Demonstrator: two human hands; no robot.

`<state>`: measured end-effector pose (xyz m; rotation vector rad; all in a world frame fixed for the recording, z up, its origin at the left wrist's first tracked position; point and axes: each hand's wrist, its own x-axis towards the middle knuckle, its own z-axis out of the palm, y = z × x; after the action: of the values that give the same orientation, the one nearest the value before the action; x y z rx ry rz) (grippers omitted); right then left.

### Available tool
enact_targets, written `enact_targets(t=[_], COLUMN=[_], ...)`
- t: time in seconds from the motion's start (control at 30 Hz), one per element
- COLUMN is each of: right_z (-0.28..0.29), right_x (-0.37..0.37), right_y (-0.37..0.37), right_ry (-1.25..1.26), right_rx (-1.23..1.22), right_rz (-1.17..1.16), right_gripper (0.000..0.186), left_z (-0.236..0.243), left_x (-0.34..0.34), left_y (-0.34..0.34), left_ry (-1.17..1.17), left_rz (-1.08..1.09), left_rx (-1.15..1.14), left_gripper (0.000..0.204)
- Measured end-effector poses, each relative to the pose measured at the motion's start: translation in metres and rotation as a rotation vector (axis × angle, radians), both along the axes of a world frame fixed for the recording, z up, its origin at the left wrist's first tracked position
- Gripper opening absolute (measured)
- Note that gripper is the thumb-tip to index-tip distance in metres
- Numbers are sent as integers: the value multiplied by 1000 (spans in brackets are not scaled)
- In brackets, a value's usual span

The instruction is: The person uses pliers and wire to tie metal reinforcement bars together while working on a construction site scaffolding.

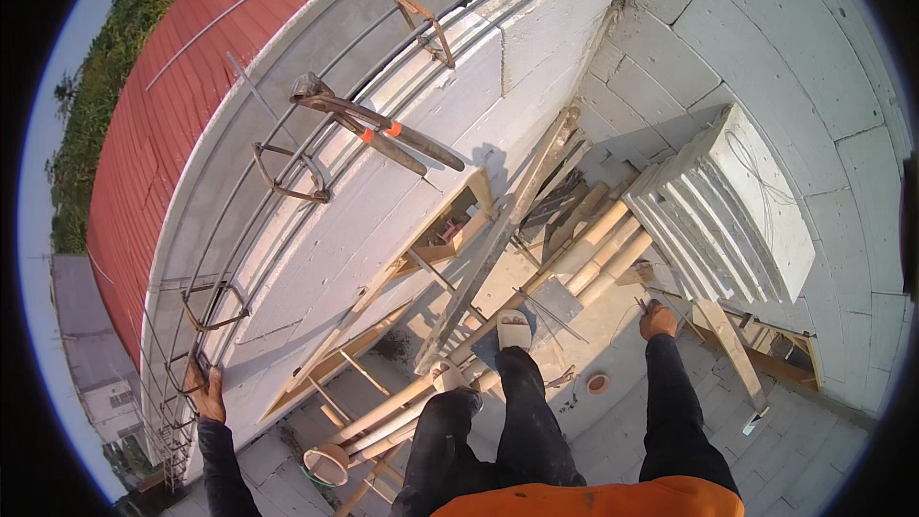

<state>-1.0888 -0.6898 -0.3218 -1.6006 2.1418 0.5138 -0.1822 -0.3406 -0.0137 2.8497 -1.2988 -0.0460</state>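
At the lower left, my left hand (208, 393) is closed on the steel rebar (251, 213) that runs along the wall top. Square wire stirrups (212, 309) hang on the bars close by. My right hand (658, 321) is held out over the floor at the right, its fingers closed. A thin dark end sticks out of it, too small to name. Bolt cutters (378, 126) with orange-banded handles lie across the rebar, beyond my left hand, touched by neither hand.
My sandaled feet stand on a board and bamboo poles (383, 419) high above the floor. A stack of white blocks (713, 211) is at the right. A slanting timber (498, 239) leans by the wall opening. A bucket (326, 464) is at the lower left; a red roof (201, 67) lies beyond.
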Motion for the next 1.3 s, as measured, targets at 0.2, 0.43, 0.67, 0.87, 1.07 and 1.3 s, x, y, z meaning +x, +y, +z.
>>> enact_targets(t=[0.2, 0.43, 0.67, 0.87, 1.07, 1.3], right_z=[165, 308, 448, 455, 444, 417], right_x=[-8, 77, 203, 300, 339, 358], right_y=[19, 66, 114, 142, 188, 225], right_ry=[-274, -1238, -1624, -1806, -1792, -1624], right_rx=[-343, -416, -188, 144, 295, 398], right_rz=[-185, -475, -497, -457, -483, -417], right_gripper=[28, 13, 11, 14, 11, 7], left_z=[-21, -13, 31, 16, 13, 29], left_x=[0, -34, -69, -59, -132, -220], left_y=[-51, -68, -82, -38, 23, 1], left_ry=[256, 127, 247, 102, 641, 1840], left_rz=[-45, 76, 167, 21, 93, 299], left_rx=[-261, -241, -228, -326, -739, -1119], left_gripper=[80, 95, 102, 91, 63, 50])
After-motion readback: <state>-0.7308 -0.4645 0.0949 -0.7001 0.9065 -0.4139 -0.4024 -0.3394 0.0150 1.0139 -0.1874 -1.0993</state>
